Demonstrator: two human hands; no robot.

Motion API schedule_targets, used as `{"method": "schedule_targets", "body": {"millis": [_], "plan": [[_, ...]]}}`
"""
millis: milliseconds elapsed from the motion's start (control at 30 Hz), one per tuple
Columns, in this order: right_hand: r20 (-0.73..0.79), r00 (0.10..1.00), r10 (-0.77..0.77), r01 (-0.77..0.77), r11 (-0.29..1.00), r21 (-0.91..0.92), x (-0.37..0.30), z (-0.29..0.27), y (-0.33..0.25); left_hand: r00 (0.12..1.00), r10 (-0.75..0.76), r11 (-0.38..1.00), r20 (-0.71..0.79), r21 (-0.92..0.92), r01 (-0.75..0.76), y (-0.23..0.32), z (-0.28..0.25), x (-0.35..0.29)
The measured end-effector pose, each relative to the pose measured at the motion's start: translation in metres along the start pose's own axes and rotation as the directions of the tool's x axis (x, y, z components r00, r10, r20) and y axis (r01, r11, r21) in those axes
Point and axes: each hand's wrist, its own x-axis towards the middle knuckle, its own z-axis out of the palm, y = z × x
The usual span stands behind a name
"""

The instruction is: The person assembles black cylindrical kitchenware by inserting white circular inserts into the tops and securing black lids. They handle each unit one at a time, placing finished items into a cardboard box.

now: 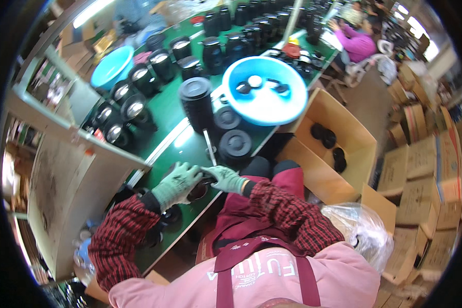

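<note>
My left hand (177,186), in a pale green glove, is closed on a dark, shiny round canister (199,192) at the near edge of the green table. From the other side my right hand (226,179), gloved alike, has its fingers bent over the top of the same canister. The hands hide much of it, so its lid cannot be made out. Just beyond them lies a pale, thin stick-like thing (209,146). Ribbed black round lids (236,143) lie flat beside it, and a tall stack of black lids (195,95) rises behind.
A light blue basin (230,100) holds a few small black and white parts. Several black canisters (159,64) stand across the green table (161,141). On my right is an open cardboard box (362,154) with black round pieces. Cartons (421,185) are piled farther right; another person (357,41) sits beyond.
</note>
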Motion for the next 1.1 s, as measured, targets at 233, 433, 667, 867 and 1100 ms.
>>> {"method": "schedule_targets", "body": {"millis": [233,433,667,867,1100], "plan": [[-0.16,0.97,0.183,-0.178,0.983,0.043,0.01,0.027,-0.007,0.987,-0.145,0.983,0.073,-0.105,0.152,-0.067,-0.012,-0.01],[-0.029,0.938,0.346,-0.311,0.874,0.373,-0.049,0.062,-0.003,0.946,-0.309,0.951,-0.1,0.003,0.31,-0.175,-0.029,0.007],[0.39,0.873,0.292,-0.404,0.881,0.245,-0.075,0.054,-0.023,0.885,-0.403,0.865,-0.235,0.22,0.452,-0.288,0.036,0.058],[0.298,0.854,0.426,-0.499,0.832,0.241,-0.078,0.022,-0.016,0.245,-0.86,0.381,-0.448,-0.244,0.892,-0.268,0.03,0.066],[0.314,0.887,0.34,-0.407,0.896,0.178,-0.067,0.02,-0.029,0.481,-0.739,0.619,-0.471,-0.191,0.762,-0.234,0.077,-0.006]]}}
